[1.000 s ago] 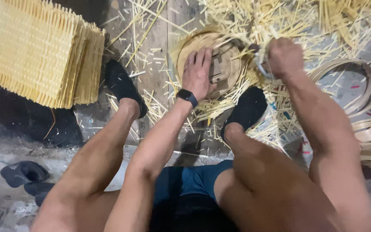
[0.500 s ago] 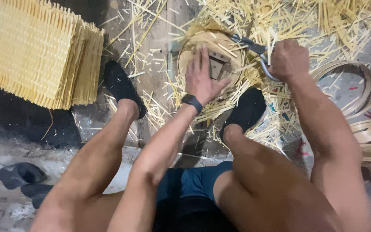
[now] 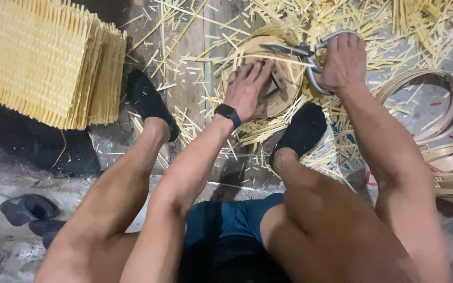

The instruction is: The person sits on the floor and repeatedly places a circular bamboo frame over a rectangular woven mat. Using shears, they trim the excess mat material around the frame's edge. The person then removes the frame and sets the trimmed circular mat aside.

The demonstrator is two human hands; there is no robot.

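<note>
1. You're looking down at a floor of worn wooden planks (image 3: 184, 78), dark and scuffed, boards running away from you.
2. Near edge turns to rough grey concrete (image 3: 6, 173), pale and dusty.
3. Cut bamboo slivers (image 3: 405, 31) litter the planks, thickest top right.
4. Stack of flat woven bamboo mats (image 3: 43, 57) sits top left, edges fanned out.
5. Coiled bamboo hoops (image 3: 446, 110) lie at the right edge, more rings stacked just below them.
6. Pair of dark sandals (image 3: 27, 209) on the concrete, lower left.
7. Light is flat, dim; no walls or windows in view.
</note>
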